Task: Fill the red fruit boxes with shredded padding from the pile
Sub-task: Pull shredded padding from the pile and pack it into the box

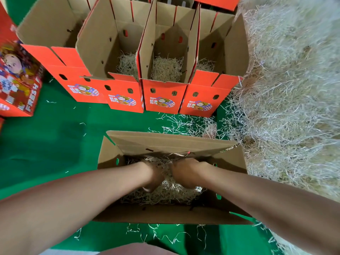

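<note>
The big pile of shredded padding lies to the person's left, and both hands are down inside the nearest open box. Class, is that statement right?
One detail is wrong. The head view shows the pile of shredded padding on the person's right, not the left. The rest holds: the left hand and right hand are both down inside the nearest open box.

Nearest box (171, 214): open, brown inside, flaps up, on the green floor, bottom covered with pale shredded padding (171, 192). Behind it, a row of four red boxes (161, 96), upright and side by side, flaps raised, cartoon labels and oval holes on the fronts; thin padding layers in the three on the right, leftmost interior not visible. Pile (294, 89) heaped at right, touching the rightmost box, loose strands scattered in between.
</note>
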The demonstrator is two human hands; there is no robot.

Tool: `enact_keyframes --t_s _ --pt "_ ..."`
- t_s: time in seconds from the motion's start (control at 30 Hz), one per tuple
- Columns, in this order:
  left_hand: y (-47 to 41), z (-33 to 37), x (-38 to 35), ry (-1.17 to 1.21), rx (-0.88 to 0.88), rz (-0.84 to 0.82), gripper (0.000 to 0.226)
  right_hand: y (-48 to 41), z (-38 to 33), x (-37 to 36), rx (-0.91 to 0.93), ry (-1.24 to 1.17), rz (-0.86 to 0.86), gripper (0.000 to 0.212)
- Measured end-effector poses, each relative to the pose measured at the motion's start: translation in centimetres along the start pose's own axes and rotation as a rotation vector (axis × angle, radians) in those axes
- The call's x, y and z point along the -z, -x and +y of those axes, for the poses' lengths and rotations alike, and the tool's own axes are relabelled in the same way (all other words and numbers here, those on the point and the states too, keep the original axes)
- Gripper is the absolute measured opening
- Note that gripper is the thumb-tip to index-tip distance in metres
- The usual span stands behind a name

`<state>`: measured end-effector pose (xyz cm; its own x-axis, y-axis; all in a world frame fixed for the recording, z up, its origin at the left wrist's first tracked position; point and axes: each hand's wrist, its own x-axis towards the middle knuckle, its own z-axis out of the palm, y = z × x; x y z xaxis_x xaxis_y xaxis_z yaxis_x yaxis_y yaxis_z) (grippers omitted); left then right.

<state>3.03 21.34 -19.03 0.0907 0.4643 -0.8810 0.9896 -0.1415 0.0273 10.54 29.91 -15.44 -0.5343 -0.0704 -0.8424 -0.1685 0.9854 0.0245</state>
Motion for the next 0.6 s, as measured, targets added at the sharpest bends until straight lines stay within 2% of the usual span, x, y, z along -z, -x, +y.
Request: enact_keyframes --t_s 0.03,0.1,0.13,0.2,0.27,0.33,0.37,0.43,0.5,0.53,0.6 --pt "0.0 -0.2 -0.2 -0.012 -0.033 -0.102 0.052 0.0 -0.6 -0.2 0.035 -0.023 -0.027 0.042" --pt "-0.3 -0.5 -0.6 0.015 -0.062 -0.307 0.03 0.2 -1.6 -0.5 0.079 -0.057 -0.113 0.036" --pt "-0.5 -0.6 -0.8 0.053 -0.075 -0.343 0.021 0.5 -1.8 -0.7 0.09 -0.058 -0.148 0.032" --pt "-0.4 -0.8 -1.1 0.149 -0.067 -0.307 0.03 1.1 -1.7 -0.6 0.065 -0.072 -0.129 0.028" --pt "0.1 -1.1 -0.6 0.065 -0.032 -0.139 0.037 1.4 -1.2 0.4 0.031 -0.102 -0.01 0.024" --pt "0.0 -1.5 -0.1 -0.017 0.04 0.058 0.03 1.1 -0.6 1.7 0.016 -0.179 0.116 0.013" --pt "-0.2 -1.8 0.2 -0.036 0.061 0.097 0.028 0.9 -0.4 2.1 0.016 -0.169 0.125 0.01" --pt "-0.1 -2.0 0.9 -0.079 0.016 0.009 0.03 0.2 -0.2 2.2 0.07 -0.054 0.063 0.012" --pt "-0.9 -1.9 0.6 -0.09 -0.068 -0.126 0.036 -1.2 0.0 0.9 0.123 0.093 -0.129 0.029" --pt "-0.7 -1.9 0.4 -0.133 -0.119 -0.183 0.04 -1.7 0.2 0.1 0.111 0.105 -0.209 0.037" --pt "-0.8 -2.2 0.0 -0.159 -0.203 -0.287 0.043 -1.9 0.8 -0.9 0.082 0.011 -0.22 0.045"
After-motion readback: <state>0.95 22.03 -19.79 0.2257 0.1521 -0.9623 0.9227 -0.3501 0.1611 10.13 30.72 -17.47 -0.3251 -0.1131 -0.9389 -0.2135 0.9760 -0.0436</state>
